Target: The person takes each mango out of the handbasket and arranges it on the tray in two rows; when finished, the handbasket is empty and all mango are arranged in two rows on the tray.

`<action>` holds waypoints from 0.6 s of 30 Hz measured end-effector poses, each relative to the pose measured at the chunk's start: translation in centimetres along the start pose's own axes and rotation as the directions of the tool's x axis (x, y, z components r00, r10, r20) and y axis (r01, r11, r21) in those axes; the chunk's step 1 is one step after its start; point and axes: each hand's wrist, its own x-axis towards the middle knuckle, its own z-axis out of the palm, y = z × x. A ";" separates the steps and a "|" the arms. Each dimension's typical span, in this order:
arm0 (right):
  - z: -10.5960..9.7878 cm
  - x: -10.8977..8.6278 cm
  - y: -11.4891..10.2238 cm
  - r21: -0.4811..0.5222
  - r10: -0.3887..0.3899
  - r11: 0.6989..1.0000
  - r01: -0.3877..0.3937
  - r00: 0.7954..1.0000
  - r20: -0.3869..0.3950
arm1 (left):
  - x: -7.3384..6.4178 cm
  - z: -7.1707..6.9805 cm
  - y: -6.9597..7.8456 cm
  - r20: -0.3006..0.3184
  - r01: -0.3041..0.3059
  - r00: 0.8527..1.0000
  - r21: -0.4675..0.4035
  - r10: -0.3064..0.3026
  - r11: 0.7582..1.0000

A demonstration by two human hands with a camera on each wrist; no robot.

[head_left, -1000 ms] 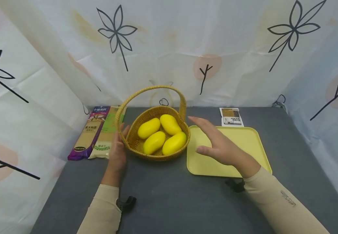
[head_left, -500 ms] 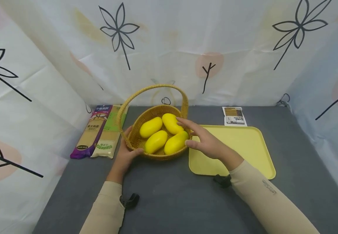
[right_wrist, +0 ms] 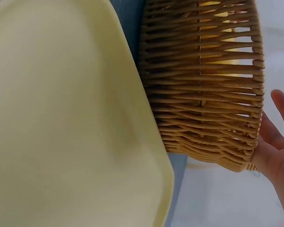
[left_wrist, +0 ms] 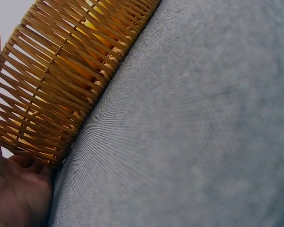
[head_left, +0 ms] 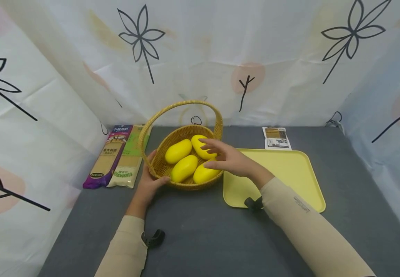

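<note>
A woven basket (head_left: 187, 187) with a tall arched handle holds several yellow mangoes (head_left: 184, 168). My left hand (head_left: 148, 185) grips the basket's left side, thumb over the front rim and the other fingers around the outside. In the left wrist view the palm (left_wrist: 23, 191) lies against the wicker wall (left_wrist: 52, 80). Over the basket's right rim reaches my right hand (head_left: 230, 158), its fingers spread above the two right-hand mangoes and partly covering them. Whether the fingertips touch a mango cannot be told. The right wrist view shows the thumb and fingers (right_wrist: 279, 156) beyond the wicker wall.
A yellow tray (head_left: 283, 169) lies right of the basket, beneath my right forearm. Behind it is a small white-and-brown packet (head_left: 276, 138). Two long pasta packages (head_left: 107, 156) lie at the left. A patterned white curtain (head_left: 200, 50) surrounds the grey table (head_left: 200, 238).
My right hand has moved left from above the tray to over the mangoes. My left thumb has come over the basket's front rim. The basket stays in place.
</note>
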 end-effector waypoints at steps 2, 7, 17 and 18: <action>0.2 0.6 0.0 -0.044 0.035 0.998 -0.034 0.998 0.043 | 0.0 0.0 0.0 -0.002 -0.002 1.000 -0.005 0.002 1.000; 0.6 1.8 -0.2 -0.196 0.113 0.977 -0.080 0.980 0.164 | 0.0 0.1 0.0 -0.004 0.004 1.000 0.009 -0.004 1.000; 1.7 3.9 -0.1 -0.440 0.203 0.895 -0.073 0.945 0.256 | -0.1 -0.2 -0.2 -0.002 0.001 1.000 0.018 -0.001 1.000; 1.8 4.1 -0.1 -0.456 0.210 0.887 -0.073 0.943 0.258 | -0.1 -0.2 -0.2 0.000 0.000 1.000 0.017 0.000 1.000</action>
